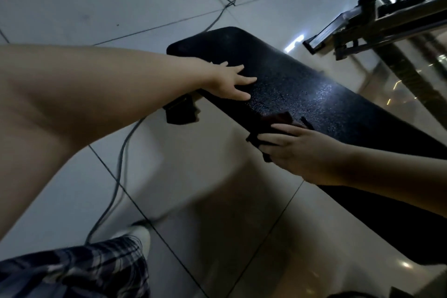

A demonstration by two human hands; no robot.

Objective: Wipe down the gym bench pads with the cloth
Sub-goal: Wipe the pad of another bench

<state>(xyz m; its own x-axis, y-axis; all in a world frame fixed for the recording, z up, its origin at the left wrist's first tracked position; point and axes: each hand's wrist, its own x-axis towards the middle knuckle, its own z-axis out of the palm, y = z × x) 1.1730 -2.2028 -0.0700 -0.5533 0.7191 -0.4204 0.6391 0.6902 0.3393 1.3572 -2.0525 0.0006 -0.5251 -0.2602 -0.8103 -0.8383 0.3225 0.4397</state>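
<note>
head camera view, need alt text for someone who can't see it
A person's right hand presses a dark cloth against the near edge of a black textured gym bench pad, while the left hand rests flat on the pad farther along. A grey cable trails across the glossy tiled floor below.

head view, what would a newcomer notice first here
The long black bench pad running diagonally across the middle, glinting under a light patch, stands out first. The left hand rests flat near its far end, while the right hand presses a dark cloth onto the pad's near edge. A grey cable trails over the pale tiled floor at left.
</note>
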